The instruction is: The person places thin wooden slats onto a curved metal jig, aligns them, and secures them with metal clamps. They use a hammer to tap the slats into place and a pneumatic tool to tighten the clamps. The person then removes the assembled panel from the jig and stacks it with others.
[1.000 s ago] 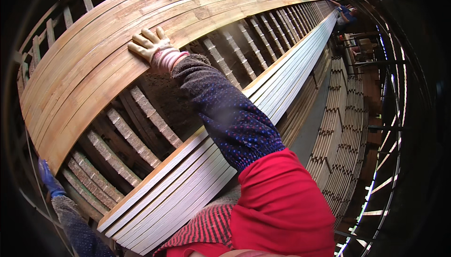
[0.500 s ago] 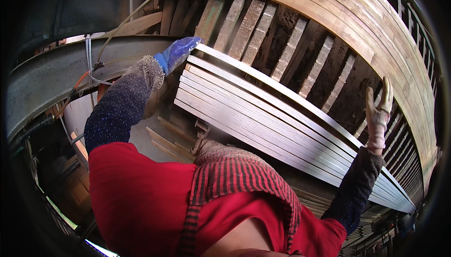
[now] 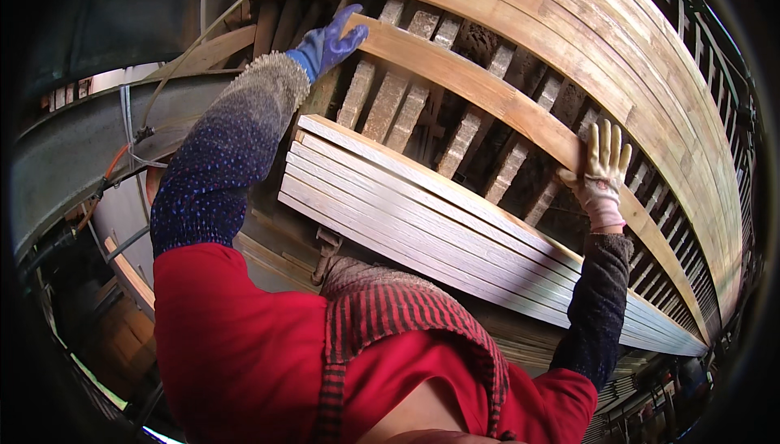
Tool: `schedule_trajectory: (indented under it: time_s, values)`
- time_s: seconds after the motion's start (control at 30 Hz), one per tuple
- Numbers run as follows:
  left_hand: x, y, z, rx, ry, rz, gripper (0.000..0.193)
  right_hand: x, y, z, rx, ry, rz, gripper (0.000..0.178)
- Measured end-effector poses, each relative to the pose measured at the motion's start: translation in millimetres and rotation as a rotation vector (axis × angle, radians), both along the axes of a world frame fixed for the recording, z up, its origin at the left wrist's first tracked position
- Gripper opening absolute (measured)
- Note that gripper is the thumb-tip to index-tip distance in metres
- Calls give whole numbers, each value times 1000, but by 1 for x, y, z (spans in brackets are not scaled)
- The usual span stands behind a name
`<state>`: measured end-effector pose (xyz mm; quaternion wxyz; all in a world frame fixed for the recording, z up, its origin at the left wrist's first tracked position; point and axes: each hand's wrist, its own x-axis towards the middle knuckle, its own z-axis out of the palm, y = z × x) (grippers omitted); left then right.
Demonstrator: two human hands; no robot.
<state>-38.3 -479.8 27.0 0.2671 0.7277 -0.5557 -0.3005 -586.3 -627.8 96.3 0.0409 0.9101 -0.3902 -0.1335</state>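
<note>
Slats crossed the middle of the frame, and a single narrow board lay over them, slanting from upper centre toward the lower right. It sat between the wide panel of joined-looking boards at upper right and the pale stack at lower centre, with slats showing in the gaps on either side along most of its length. The blue-gloved left hand was at the board's upper-left end, thumb and fingers apart around the corner; a firm pinch could not be made out. The cream-gloved right hand rested palm down over the board farther right, fingers spread wide and pointing toward the panel.

The step in hand appeared to be shifting the single board across the slats. The next move seemed to call for both hands working evenly, so the long piece stayed straight instead of swinging.
</note>
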Motion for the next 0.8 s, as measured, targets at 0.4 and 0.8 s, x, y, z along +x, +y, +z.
schedule_trajectory:
  time_s: [0.4, 0.8]
  values:
    - [-4, 137, 60, 466, 419, -80, 51, -7, -60, -34, -208, -327, 109, 102]
    - [-44, 16, 41, -91, 1029, 684, 61, 38, -36, 33, -81, -297, 106, 94]
